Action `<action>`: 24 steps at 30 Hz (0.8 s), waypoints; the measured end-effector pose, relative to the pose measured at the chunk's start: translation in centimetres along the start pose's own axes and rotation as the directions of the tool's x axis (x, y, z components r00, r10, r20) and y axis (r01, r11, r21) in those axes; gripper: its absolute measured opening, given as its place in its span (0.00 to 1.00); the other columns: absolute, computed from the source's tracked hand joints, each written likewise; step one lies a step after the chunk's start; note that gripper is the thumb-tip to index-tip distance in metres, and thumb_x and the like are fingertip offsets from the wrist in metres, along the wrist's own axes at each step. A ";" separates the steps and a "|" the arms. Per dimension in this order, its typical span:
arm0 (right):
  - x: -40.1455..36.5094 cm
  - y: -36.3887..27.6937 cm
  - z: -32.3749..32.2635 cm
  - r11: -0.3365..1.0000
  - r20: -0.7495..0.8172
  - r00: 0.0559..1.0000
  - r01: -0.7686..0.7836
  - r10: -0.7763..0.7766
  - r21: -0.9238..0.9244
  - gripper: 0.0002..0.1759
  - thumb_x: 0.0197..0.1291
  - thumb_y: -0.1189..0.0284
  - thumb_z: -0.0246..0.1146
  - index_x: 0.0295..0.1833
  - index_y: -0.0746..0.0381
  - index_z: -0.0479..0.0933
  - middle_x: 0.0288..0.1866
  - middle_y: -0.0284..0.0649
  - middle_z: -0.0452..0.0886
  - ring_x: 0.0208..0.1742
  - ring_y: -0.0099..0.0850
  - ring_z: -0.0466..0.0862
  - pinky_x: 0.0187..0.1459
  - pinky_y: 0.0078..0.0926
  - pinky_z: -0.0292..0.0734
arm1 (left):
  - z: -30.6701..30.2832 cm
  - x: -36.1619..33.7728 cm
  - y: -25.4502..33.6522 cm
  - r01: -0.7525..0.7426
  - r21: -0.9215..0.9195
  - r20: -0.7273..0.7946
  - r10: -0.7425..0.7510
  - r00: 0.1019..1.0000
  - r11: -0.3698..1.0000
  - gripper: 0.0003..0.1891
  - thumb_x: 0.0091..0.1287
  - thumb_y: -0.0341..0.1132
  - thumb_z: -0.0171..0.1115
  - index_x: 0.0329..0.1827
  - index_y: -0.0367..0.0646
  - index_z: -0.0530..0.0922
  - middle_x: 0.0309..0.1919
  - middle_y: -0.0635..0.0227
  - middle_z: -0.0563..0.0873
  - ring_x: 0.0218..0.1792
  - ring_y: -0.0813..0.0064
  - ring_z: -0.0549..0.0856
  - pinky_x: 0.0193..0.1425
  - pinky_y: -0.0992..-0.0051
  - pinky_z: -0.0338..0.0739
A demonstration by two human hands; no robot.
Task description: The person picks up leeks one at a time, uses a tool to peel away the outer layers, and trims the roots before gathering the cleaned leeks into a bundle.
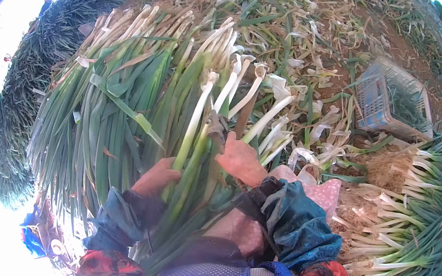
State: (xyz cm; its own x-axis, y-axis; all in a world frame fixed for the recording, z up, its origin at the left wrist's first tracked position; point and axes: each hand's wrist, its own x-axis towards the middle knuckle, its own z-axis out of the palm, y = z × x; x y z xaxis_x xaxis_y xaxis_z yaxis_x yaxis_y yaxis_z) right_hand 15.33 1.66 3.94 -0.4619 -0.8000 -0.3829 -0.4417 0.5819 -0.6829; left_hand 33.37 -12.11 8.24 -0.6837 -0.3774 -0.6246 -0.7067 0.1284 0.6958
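My left hand [158, 177] is closed round the green part of a large green onion [198, 109], whose white end points away from me. To its right, my right hand [241, 160] is bent, with its index finger pointing forward. A dark, narrow, blade-like piece [215, 125] lies by that fingertip, against the onion stalks; I cannot tell whether the right hand grips it. Several more stalks with pale cut ends [248, 88] lie just beyond both hands. Long green leaves run back under my forearms to my lap.
A wide pile of green onions [121, 84] lies at left, white ends away from me. At right, a row of onions with roots [388, 235] stretches toward me. A plastic crate [371, 97] holding greenery stands at far right. Peeled leaves and scraps [308, 43] litter the soil ahead.
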 end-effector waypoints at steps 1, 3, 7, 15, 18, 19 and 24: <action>0.0 0.3 0.2 0.999 -0.016 0.999 0.038 -0.038 0.010 0.25 0.53 0.62 0.59 0.44 0.71 0.62 0.33 0.59 0.78 0.41 0.56 0.79 0.43 0.47 0.73 | 0.2 -0.3 -0.1 -0.008 -0.007 0.016 0.008 1.000 1.000 0.22 0.53 0.31 0.55 0.51 0.29 0.75 0.35 0.59 0.82 0.36 0.72 0.79 0.42 0.75 0.73; 0.0 1.1 0.5 0.993 -0.050 0.992 0.114 -0.112 0.026 0.25 0.53 0.62 0.59 0.44 0.72 0.62 0.33 0.59 0.78 0.40 0.56 0.78 0.42 0.48 0.73 | 0.5 -0.2 -0.9 0.003 -0.031 0.034 -0.002 0.999 1.000 0.22 0.53 0.32 0.55 0.51 0.29 0.75 0.35 0.60 0.82 0.36 0.73 0.79 0.42 0.75 0.73; -1.2 0.9 -0.1 0.988 -0.101 0.987 0.135 -0.128 0.070 0.24 0.52 0.62 0.59 0.42 0.72 0.62 0.31 0.60 0.77 0.37 0.58 0.78 0.40 0.50 0.72 | 1.0 -0.1 -1.9 0.008 -0.011 0.022 -0.008 1.000 1.000 0.22 0.54 0.32 0.54 0.52 0.29 0.75 0.35 0.60 0.82 0.36 0.74 0.79 0.42 0.74 0.73; -1.2 2.5 -0.5 0.978 -0.184 0.962 0.209 -0.201 0.024 0.22 0.52 0.65 0.57 0.43 0.74 0.64 0.29 0.56 0.79 0.35 0.54 0.80 0.37 0.48 0.75 | 2.4 -0.4 -0.5 -0.065 0.013 0.030 0.064 0.997 0.998 0.26 0.51 0.32 0.55 0.56 0.31 0.72 0.42 0.52 0.82 0.44 0.64 0.80 0.50 0.70 0.73; -2.0 2.4 -1.8 0.986 -0.182 0.972 0.161 -0.151 0.041 0.22 0.51 0.64 0.59 0.42 0.74 0.68 0.29 0.57 0.78 0.35 0.55 0.80 0.40 0.47 0.75 | 3.1 0.6 -1.5 -0.099 0.249 -0.154 0.140 0.978 0.964 0.27 0.52 0.34 0.58 0.57 0.32 0.71 0.44 0.47 0.81 0.48 0.56 0.81 0.52 0.66 0.73; -2.5 2.5 -2.4 0.983 -0.167 0.972 0.176 -0.164 0.058 0.23 0.51 0.63 0.59 0.42 0.74 0.68 0.29 0.58 0.78 0.36 0.56 0.80 0.41 0.47 0.75 | 3.3 1.2 -2.3 -0.093 0.348 -0.233 0.183 0.955 0.933 0.28 0.52 0.34 0.59 0.57 0.32 0.70 0.44 0.45 0.81 0.49 0.53 0.81 0.52 0.65 0.73; -2.1 6.3 -2.9 0.989 -0.240 0.971 0.057 -0.023 0.136 0.19 0.53 0.62 0.57 0.42 0.68 0.72 0.36 0.53 0.75 0.41 0.51 0.79 0.43 0.47 0.72 | 4.2 4.2 -0.4 -0.048 0.530 -0.263 0.218 0.940 0.847 0.31 0.50 0.42 0.69 0.54 0.33 0.70 0.45 0.46 0.81 0.49 0.49 0.81 0.51 0.62 0.74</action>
State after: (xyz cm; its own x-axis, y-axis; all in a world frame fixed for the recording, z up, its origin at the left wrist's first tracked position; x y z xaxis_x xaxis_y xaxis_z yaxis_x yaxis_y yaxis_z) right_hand 11.31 7.48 2.22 -0.6227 -0.7547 -0.2066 -0.3587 0.5100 -0.7818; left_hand 30.04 -9.94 3.85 -0.7486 -0.5677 -0.3425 -0.6621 0.6129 0.4312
